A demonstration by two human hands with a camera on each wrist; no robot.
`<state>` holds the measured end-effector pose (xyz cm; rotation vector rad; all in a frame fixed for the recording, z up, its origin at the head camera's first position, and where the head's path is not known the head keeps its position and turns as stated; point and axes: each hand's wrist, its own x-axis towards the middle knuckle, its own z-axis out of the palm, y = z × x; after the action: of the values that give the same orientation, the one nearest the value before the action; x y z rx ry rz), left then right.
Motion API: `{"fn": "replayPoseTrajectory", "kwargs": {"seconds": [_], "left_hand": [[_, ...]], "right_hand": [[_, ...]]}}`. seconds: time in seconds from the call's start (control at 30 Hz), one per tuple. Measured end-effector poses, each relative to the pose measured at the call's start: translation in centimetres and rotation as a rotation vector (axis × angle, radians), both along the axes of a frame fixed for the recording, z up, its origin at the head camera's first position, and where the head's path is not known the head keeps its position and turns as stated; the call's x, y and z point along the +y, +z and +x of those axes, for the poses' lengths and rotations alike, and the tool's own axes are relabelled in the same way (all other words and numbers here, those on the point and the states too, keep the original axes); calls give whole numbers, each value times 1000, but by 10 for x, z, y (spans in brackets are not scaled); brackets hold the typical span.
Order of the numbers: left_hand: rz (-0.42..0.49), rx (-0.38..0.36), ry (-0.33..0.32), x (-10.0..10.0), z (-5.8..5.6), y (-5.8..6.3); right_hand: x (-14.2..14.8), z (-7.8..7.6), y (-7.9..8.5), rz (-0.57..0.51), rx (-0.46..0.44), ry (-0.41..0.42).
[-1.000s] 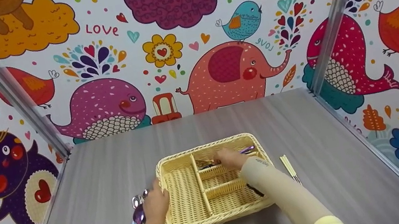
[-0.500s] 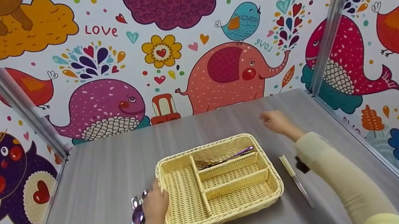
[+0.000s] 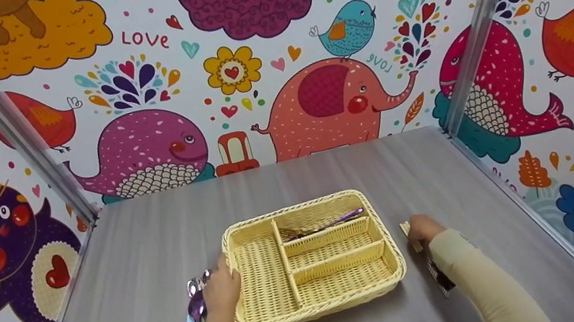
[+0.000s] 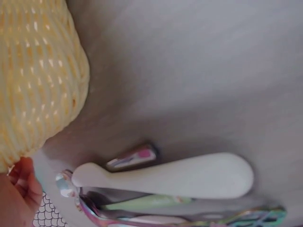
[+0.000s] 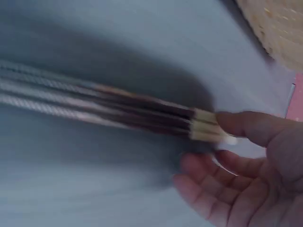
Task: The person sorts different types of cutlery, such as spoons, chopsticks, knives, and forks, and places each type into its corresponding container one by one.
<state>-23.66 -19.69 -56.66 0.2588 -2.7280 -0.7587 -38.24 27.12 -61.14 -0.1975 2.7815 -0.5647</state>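
A cream woven basket (image 3: pixel 323 318) with dividers stands mid-table. My left hand (image 3: pixel 221 290) grips its left rim. Purple-handled cutlery (image 3: pixel 341 218) lies in the basket's back right compartment. To the right of the basket my right hand (image 3: pixel 426 228) is at the cream ends of several chopsticks (image 5: pixel 156 113), which have dark middles and twisted metal tips. In the right wrist view the thumb touches those ends, while the other fingers (image 5: pixel 208 189) stay loosely bent below, apart from the sticks.
Spoons (image 3: pixel 196 304) lie left of the basket, beside my left hand. The left wrist view shows a thick white handle (image 4: pixel 180 177), a green handle (image 4: pixel 147 202) and a rainbow-coloured metal handle (image 4: pixel 255 217) there. Printed walls with metal posts (image 3: pixel 468 52) enclose the grey table (image 3: pixel 168 223).
My right hand came out of the basket's back compartment, swung right past its far corner, then came down to the chopsticks. The left hand stays on the basket rim.
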Motion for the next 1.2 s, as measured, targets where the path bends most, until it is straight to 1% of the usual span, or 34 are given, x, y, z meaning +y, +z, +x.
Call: {"fn": "replayPoseTrajectory", "kwargs": {"seconds": [0.03,0.1,0.13,0.17,0.23,0.3,0.37,0.4,0.5,0.53,0.63,0.73,0.77,0.8,0.9,1.0,1.2], "left_hand": [[1,-3,0,0,0,0],[1,-13,0,0,0,0],[-5,-6,0,0,1,0],[-13,5,-2,1,1,0],[-23,22,-6,1,1,-1],[-30,35,-7,1,1,-1],[-27,36,-6,1,1,-2],[-22,30,-5,1,1,-2],[-11,25,-1,1,0,-2],[-9,26,1,0,0,-2],[-4,26,4,0,0,-2],[-3,23,5,1,1,-2],[-4,23,5,1,1,-2],[-5,21,6,1,1,-3],[-6,21,5,1,1,-3],[-4,21,5,1,0,-3],[-5,38,13,1,1,-2]], "right_hand": [[-10,13,17,36,-36,-34],[-21,30,38,31,-23,-47],[-27,39,50,33,-27,-54],[-31,46,59,25,-30,-53],[-33,51,64,17,-43,-67],[-32,50,60,3,-57,-92],[-28,44,51,-43,-84,-140],[-25,40,43,-76,-101,-175],[-18,35,32,-201,-170,-259],[-14,32,27,-265,-192,-267],[-11,33,22,-364,-251,-322],[-13,39,28,-399,-288,-377],[-16,42,33,-387,-302,-410],[-17,44,36,-393,-316,-420],[-19,48,45,-401,-341,-423],[-18,51,49,-420,-359,-420],[-15,50,47,-423,-352,-419]]}}
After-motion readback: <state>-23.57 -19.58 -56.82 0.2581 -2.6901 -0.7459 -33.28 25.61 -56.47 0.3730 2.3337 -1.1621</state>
